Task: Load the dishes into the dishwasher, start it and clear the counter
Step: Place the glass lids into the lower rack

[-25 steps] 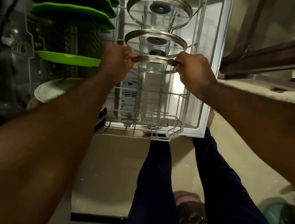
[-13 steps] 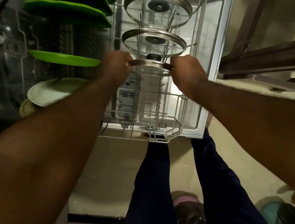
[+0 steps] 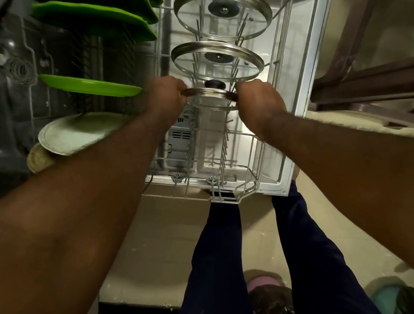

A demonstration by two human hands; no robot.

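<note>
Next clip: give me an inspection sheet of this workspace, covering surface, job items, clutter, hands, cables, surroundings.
Surface: wire rack pulled out over the open dishwasher door.
Job's things: far glass lid and middle glass lid stand on edge in the rack; third lid nearest the person; green plates and white plate at left.
Clutter: black bag on the floor.
Hands: left hand and right hand grip the third lid's rim.
Cables: nothing seen.
Surroundings: brown furniture at right.

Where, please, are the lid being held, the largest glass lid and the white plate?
held lid [image 3: 202, 92]: head view, its metal rim.
largest glass lid [image 3: 225, 9]: head view, its centre knob.
white plate [image 3: 79, 132]: head view, its flat face.
</note>
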